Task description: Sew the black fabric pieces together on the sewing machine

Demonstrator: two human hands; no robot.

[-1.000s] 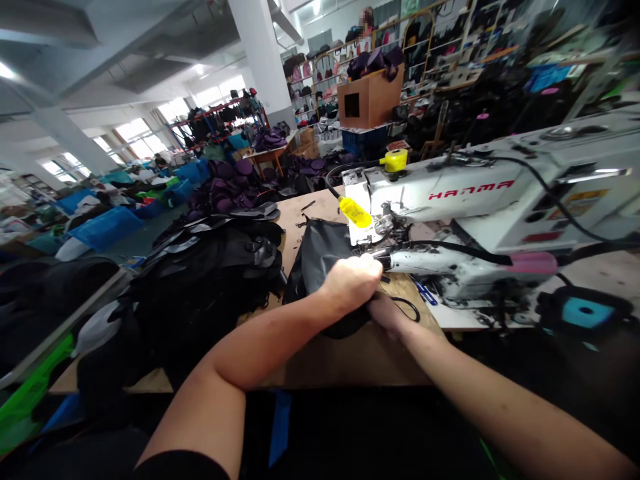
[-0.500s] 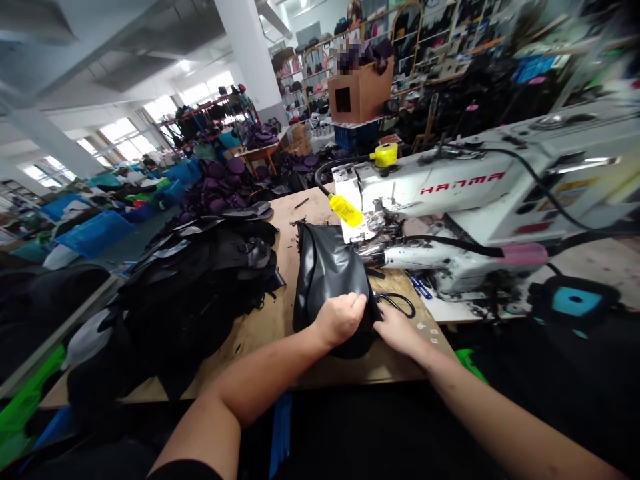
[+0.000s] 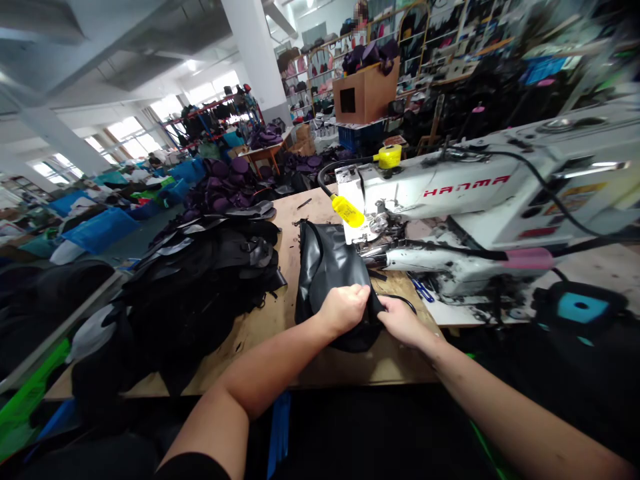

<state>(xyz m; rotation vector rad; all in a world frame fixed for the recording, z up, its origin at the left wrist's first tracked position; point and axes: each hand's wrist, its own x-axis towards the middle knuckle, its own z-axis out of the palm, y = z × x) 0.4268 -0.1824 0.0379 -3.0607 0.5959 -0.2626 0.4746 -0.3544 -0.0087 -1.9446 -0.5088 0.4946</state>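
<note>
A shiny black bag piece (image 3: 330, 257), leather-like, lies on the wooden table under the head of a white sewing machine (image 3: 450, 190). My left hand (image 3: 344, 309) is closed on the near right part of this piece, fingers curled into its edge. Close beside it, my right hand (image 3: 400, 320) pinches the same piece along its right edge. The far end of the piece reaches the needle area, where the machine's head and a yellow-covered lamp (image 3: 349, 211) hide the stitching point. A black loop (image 3: 403, 303) sticks out behind my right hand.
A tall heap of black cut pieces (image 3: 200, 287) covers the table's left side. Blue-handled scissors (image 3: 423, 289) lie by the machine's base. The wooden table (image 3: 280, 360) ends just in front of me. Farther back stand a cardboard box (image 3: 367, 93) and blue bins (image 3: 100, 230).
Both hands have shifted slightly up and right in view, still on the black piece. More of the black loop is now covered by my right hand. The whole view has shifted a little.
</note>
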